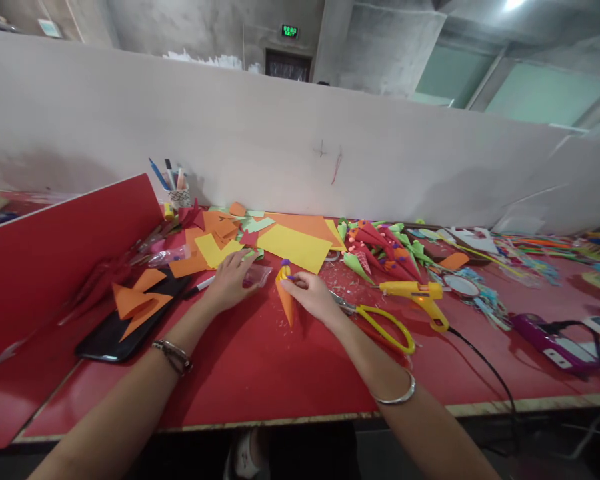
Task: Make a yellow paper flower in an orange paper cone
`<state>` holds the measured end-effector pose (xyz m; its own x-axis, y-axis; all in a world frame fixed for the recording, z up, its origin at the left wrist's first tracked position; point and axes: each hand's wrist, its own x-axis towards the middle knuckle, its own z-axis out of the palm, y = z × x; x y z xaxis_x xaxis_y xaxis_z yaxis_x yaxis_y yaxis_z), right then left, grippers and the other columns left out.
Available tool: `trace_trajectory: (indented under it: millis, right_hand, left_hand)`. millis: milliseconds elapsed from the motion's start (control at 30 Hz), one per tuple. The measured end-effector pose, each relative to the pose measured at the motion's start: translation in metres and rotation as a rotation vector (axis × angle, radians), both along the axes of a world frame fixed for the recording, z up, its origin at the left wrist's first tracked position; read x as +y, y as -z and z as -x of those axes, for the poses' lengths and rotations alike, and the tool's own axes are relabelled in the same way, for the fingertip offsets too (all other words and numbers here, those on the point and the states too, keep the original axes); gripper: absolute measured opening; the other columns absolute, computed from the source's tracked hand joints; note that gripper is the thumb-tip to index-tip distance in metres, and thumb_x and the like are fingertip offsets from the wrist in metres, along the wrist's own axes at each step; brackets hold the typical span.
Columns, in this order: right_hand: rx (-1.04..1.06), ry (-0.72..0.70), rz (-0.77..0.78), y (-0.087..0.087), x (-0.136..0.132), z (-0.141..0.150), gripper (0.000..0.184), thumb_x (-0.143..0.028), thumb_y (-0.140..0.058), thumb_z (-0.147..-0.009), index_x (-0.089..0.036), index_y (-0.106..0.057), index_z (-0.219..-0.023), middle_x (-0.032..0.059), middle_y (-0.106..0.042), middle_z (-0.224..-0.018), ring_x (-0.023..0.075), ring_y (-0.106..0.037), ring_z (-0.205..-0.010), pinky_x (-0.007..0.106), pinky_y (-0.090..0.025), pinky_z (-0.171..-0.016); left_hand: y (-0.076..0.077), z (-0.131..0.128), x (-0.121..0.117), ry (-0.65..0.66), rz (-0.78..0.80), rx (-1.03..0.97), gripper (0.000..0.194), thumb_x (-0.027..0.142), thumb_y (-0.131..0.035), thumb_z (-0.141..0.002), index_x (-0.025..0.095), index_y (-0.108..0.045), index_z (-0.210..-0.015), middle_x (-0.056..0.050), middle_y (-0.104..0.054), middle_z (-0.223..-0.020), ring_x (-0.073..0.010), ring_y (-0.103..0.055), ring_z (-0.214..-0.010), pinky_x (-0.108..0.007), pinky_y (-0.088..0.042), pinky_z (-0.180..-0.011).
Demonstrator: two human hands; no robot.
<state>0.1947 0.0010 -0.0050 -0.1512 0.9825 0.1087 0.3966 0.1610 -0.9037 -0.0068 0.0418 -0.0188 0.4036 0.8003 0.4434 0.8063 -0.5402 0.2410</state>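
Note:
My right hand (311, 295) pinches a small orange paper cone (287, 301) near its wide end, point down above the red tabletop. Yellow pieces and a purple tip top the cone. Thumb and fingers apart, my left hand (231, 281) reaches over the clear plastic packet (258, 274) and green paper scraps; whether its fingertips touch them I cannot tell. Scissors with yellow handles (387, 328) lie beside my right wrist. A yellow glue gun (414, 292) rests on its side farther right.
Yellow paper sheets (296, 247) and orange scraps spread along the back. Finished-looking cones (383, 247) are heaped right of them. Folded orange paper (139, 299) lies on a black phone (125, 327) at left. A purple power strip (553, 343) sits at right; a pen cup (179, 195) stands behind.

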Motion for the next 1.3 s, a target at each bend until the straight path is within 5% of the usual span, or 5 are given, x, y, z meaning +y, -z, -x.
trace_trajectory:
  millis: [267, 533, 767, 1033, 1300]
  right_hand:
    - [-0.552, 0.198, -0.223, 0.001, -0.003, -0.001, 0.032, -0.052, -0.057, -0.067, -0.021, -0.057, -0.067, 0.0004, -0.056, -0.054, 0.0132, -0.051, -0.050, 0.023, -0.028, -0.045]
    - [-0.158, -0.121, -0.552, -0.012, -0.010, 0.006, 0.024, -0.020, -0.049, -0.076, -0.023, -0.053, -0.100, 0.0028, -0.051, -0.089, 0.0140, -0.053, -0.082, 0.027, -0.043, -0.077]
    - [-0.127, -0.227, -0.516, -0.013, -0.015, 0.008, 0.028, -0.019, -0.052, -0.075, -0.025, -0.053, -0.102, 0.0042, -0.050, -0.102, 0.0167, -0.051, -0.096, 0.033, -0.042, -0.086]
    - [-0.227, -0.320, -0.507, -0.013, -0.023, 0.013, 0.029, -0.028, -0.057, -0.072, -0.019, -0.054, -0.100, 0.0075, -0.052, -0.102, 0.0214, -0.048, -0.100, 0.036, -0.042, -0.087]
    - [0.016, -0.311, -0.472, -0.016, -0.016, 0.011, 0.028, -0.014, -0.045, -0.078, -0.022, -0.055, -0.103, 0.0039, -0.057, -0.104, 0.0173, -0.052, -0.100, 0.034, -0.041, -0.090]
  left_hand:
    - [0.001, -0.001, -0.002, -0.028, 0.128, 0.116, 0.041, 0.045, -0.051, -0.075, 0.021, -0.050, -0.108, -0.008, -0.057, -0.109, -0.0272, -0.048, -0.102, -0.044, -0.029, -0.086]
    - [-0.014, -0.015, -0.014, 0.062, 0.040, -0.034, 0.035, 0.044, -0.056, -0.072, 0.018, -0.049, -0.093, -0.003, -0.059, -0.080, -0.0180, -0.054, -0.072, -0.029, -0.036, -0.070]
    - [-0.019, -0.024, -0.026, 0.121, 0.058, -0.178, 0.031, 0.031, -0.056, -0.072, 0.018, -0.046, -0.098, -0.006, -0.055, -0.092, -0.0187, -0.052, -0.079, -0.028, -0.040, -0.065]
    - [-0.031, -0.032, -0.039, 0.246, -0.275, 0.149, 0.017, 0.021, -0.047, -0.080, 0.016, -0.052, -0.095, -0.008, -0.054, -0.088, -0.0207, -0.046, -0.077, -0.032, -0.038, -0.068]
    - [-0.041, -0.029, -0.044, 0.360, -0.187, -0.121, 0.060, 0.034, -0.061, -0.067, 0.017, -0.038, -0.119, -0.011, -0.045, -0.110, -0.0243, -0.041, -0.102, -0.036, -0.035, -0.086]
